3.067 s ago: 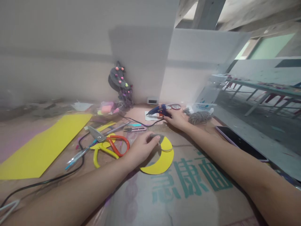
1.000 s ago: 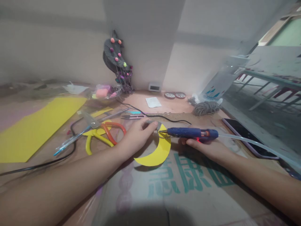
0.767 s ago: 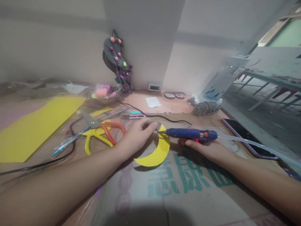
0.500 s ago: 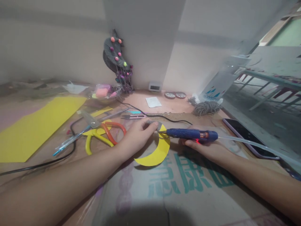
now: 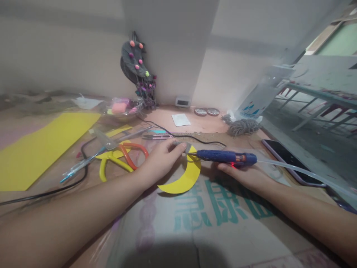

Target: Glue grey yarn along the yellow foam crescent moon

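Note:
A yellow crescent cutout [image 5: 186, 178] lies on a flattened cardboard sheet [image 5: 223, 223] with teal print. My left hand [image 5: 160, 160] rests on the crescent's upper tip, its fingers curled and pressing down a small grey piece [image 5: 187, 147] there. My right hand [image 5: 243, 175] grips a blue hot-glue gun [image 5: 224, 157] held level. Its nozzle points left and sits at the crescent's upper tip, beside my left fingertips. A clear glue stick [image 5: 295, 172] trails out of the gun's back end to the right.
Red and yellow scissors [image 5: 122, 158], a pen [image 5: 78, 167], a black cord [image 5: 55, 190] and a yellow sheet [image 5: 41, 145] lie left. Thread snips [image 5: 156, 136], a yarn bundle [image 5: 241, 127], a phone [image 5: 290, 156] and a dark beaded ornament [image 5: 136, 67] sit farther back.
Three seconds ago my right hand reached for the glue gun at the back of the desk; it has since brought the gun to the crescent's tip. Over the last second little has moved.

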Demonstrator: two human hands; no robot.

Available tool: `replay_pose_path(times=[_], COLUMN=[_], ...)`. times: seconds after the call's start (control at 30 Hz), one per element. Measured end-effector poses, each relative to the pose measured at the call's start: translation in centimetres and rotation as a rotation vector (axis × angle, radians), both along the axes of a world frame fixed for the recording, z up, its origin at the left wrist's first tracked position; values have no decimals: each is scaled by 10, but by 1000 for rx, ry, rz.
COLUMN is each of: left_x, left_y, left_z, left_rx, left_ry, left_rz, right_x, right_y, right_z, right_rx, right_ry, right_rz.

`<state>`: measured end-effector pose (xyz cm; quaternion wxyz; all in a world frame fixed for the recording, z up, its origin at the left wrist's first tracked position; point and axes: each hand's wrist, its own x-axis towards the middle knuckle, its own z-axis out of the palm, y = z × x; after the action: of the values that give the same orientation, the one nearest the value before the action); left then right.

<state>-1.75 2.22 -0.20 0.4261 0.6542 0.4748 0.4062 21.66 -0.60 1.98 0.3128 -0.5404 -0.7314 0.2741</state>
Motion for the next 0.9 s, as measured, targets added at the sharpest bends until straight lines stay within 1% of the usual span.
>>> replay_pose_path(times=[0.13, 0.53, 0.7, 0.9], left_x=[0, -1, 0, -1], left_y=[0, 1, 1, 1], left_z=[0, -3, -1, -1], left_rx=[-1, 13, 9, 16], left_ry=[-12, 4, -4, 21], left_rz=[0, -7, -16, -21], right_x=[-1, 1, 1, 3], right_y=[-1, -1, -2, -2], right_z=[2, -1, -2, -6], right_rx=[-26, 8, -23, -61], right_ry=[15, 14, 38, -19], right_rz=[-5, -49, -68, -122])
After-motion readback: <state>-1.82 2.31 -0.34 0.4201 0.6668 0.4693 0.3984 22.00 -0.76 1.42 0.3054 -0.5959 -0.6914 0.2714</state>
